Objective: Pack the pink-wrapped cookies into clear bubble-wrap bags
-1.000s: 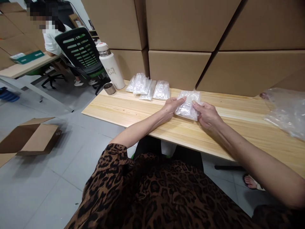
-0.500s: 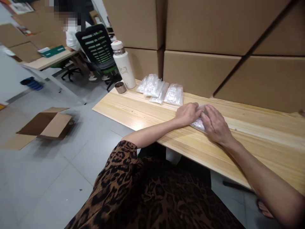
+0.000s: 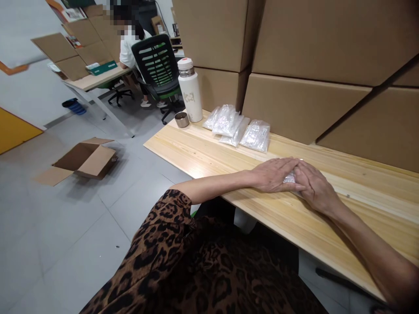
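On the wooden table (image 3: pixel 203 159), a clear plastic packet (image 3: pixel 289 178) lies mostly hidden beneath both hands; a small shiny patch shows between them. My left hand (image 3: pixel 275 174) rests flat across it with straight fingers pointing right. From the other side my right hand (image 3: pixel 316 185) presses down on it, fingers stretched out and touching the left fingertips. Neither hand is wrapped round the packet. Farther back, several clear plastic packets (image 3: pixel 225 122) lie in an overlapping pile, with another packet (image 3: pixel 255 136) beside them.
Large cardboard boxes (image 3: pixel 304 107) stand stacked along the table's back. A white thermos (image 3: pixel 191 98) and a metal cup (image 3: pixel 181 120) stand at the left end. An open carton (image 3: pixel 88 161) is on the floor. A person (image 3: pixel 127 50) sits beyond a black chair (image 3: pixel 157 65).
My left hand has gone from bent fingers at the packet's edge to lying flat over it. The right hand's fingers have flattened too. The camera view has turned slightly left.
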A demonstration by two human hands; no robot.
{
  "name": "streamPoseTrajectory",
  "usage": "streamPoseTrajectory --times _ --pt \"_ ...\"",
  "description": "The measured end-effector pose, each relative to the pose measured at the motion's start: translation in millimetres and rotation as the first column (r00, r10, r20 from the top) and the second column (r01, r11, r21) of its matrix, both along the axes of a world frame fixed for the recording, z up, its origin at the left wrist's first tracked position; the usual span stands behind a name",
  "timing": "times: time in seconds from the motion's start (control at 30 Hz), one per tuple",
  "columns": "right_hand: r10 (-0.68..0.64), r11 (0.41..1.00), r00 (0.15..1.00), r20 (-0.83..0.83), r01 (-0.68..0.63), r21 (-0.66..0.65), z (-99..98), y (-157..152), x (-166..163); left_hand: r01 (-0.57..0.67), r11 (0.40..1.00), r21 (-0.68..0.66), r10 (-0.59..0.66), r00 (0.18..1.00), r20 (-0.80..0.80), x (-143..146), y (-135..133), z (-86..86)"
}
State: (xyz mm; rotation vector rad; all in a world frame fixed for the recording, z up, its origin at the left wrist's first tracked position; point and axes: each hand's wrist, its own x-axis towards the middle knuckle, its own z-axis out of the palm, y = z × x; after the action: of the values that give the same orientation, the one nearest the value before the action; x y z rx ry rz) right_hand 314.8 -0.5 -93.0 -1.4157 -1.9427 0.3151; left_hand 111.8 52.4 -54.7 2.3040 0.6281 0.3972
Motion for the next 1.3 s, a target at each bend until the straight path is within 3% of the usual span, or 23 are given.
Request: streamPoseTrajectory --times 0.1,0.2,0.3,0.37,0.47,0.57,0.7,0.77,1.03,1.3 --pt "-0.115 0.992 0.993 0.013 0.115 -0.045 5.1 -6.2 -2.6 0.0 1.0 0.011 0.0 1.0 0.007 -1.8 0.6 -0.2" --pt "-0.224 0.974 0.974 0.029 0.223 0.034 15.1 -24.1 -5.0 -0.031 0.999 0.013 0.031 0.999 0.009 -3.7 3.5 -1.0" --pt "-0.184 0.982 0.979 0.082 0.18 0.057 20.5 -42.1 -6.3 -0.089 0.995 0.042 0.089 0.996 0.004 -4.5 10.5 1.2" --pt "-0.139 0.99 0.981 0.135 0.137 0.023 20.2 -46.9 -6.6 -0.147 0.98 0.134 0.153 0.988 -0.035 -3.6 15.6 5.5" --pt "-0.094 0.995 0.975 0.203 0.096 0.001 18.3 -40.2 -7.0 -0.181 0.907 0.38 0.259 0.952 -0.164 -1.1 20.6 13.5" --pt "-0.086 0.996 0.967 0.238 0.084 0.017 18.3 -22.5 -7.7 -0.127 0.804 0.581 0.317 0.918 -0.237 0.9 24.2 17.4" --pt "-0.042 0.998 0.962 0.268 0.031 0.046 19.6 4.7 -8.1 -0.113 0.699 0.707 0.342 0.92 -0.191 1.8 33.0 15.5" --pt "-0.011 0.999 0.963 0.27 0.001 0.036 19.5 15.7 -7.4 -0.133 0.673 0.727 0.357 0.92 -0.162 1.7 37.5 14.8" --pt "-0.024 0.996 0.984 0.175 0.009 0.083 18.0 41.1 -10.7 -0.16 0.713 0.683 0.368 0.914 -0.17 -0.9 41.6 12.8" --pt "0.0 0.997 0.999 0.05 0.004 -0.072 23.5 56.3 -12.5 -0.228 0.754 0.616 0.401 0.903 -0.156 2.1 43.7 13.8"
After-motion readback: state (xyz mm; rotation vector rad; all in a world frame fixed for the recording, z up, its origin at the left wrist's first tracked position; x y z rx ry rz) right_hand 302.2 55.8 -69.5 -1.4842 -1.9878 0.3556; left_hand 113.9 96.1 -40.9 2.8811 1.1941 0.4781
